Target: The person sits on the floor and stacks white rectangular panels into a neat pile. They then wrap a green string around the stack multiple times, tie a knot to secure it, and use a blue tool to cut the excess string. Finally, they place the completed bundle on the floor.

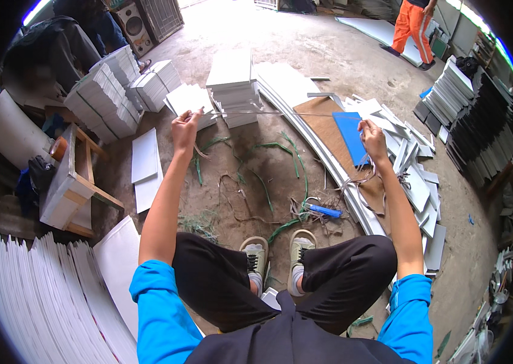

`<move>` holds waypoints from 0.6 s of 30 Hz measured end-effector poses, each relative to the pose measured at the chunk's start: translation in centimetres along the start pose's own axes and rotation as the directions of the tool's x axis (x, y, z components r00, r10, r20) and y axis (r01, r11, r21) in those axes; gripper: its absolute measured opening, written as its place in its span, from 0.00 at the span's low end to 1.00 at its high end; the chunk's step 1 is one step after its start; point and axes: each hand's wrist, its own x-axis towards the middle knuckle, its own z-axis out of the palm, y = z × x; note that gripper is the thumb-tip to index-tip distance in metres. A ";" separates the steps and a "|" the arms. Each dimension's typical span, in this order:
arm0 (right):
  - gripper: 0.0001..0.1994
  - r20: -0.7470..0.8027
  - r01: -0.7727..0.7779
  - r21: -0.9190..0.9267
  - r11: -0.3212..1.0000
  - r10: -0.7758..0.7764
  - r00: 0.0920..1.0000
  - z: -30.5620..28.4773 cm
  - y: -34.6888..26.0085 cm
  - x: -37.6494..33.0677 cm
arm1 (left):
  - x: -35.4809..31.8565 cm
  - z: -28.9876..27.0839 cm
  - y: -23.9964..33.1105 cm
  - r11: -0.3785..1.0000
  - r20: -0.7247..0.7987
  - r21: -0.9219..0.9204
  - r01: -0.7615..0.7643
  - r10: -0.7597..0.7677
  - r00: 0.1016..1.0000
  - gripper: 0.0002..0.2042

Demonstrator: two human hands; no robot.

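One grey strap [281, 113], drawn straight above the littered floor [462, 273].
I have my left grip [185, 130] and right grip [373, 139] closed on it; green strapping [281, 229] lies below, a white stack [230, 100] beyond, a wooden stool [74, 195] leftward.

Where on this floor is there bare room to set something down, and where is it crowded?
Bare floor lies beyond the tall white stack, toward the person in orange trousers. A mostly bare strip runs between the white offcuts and dark stack. Crowded: ahead of the shoes, with green straps and a blue tool.
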 end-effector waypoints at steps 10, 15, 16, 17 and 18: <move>0.13 -0.099 -0.343 0.296 0.891 0.385 0.917 -3.8 12.4 0.8 | 2.3 -5.2 -5.6 0.763 -0.005 0.589 -0.268 0.335 0.942 0.09; 0.13 -0.107 -0.417 0.013 0.909 0.416 0.903 -4.0 15.5 -0.4 | 0.8 -6.2 -7.1 0.524 0.257 0.696 -0.491 0.458 0.851 0.07; 0.14 -0.133 -0.385 -0.100 0.917 0.371 0.919 -4.1 15.9 -0.7 | 0.7 -6.4 -6.9 0.509 0.281 0.722 -0.468 0.403 0.871 0.07; 0.14 -0.152 -0.350 -0.214 0.912 0.323 0.934 -4.2 16.2 -0.9 | 0.6 -6.4 -6.8 0.505 0.276 0.731 -0.460 0.397 0.875 0.07; 0.13 -0.157 -0.342 -0.223 0.913 0.313 0.937 -4.4 16.5 -1.0 | 0.3 -6.5 -6.8 0.502 0.272 0.738 -0.451 0.390 0.880 0.08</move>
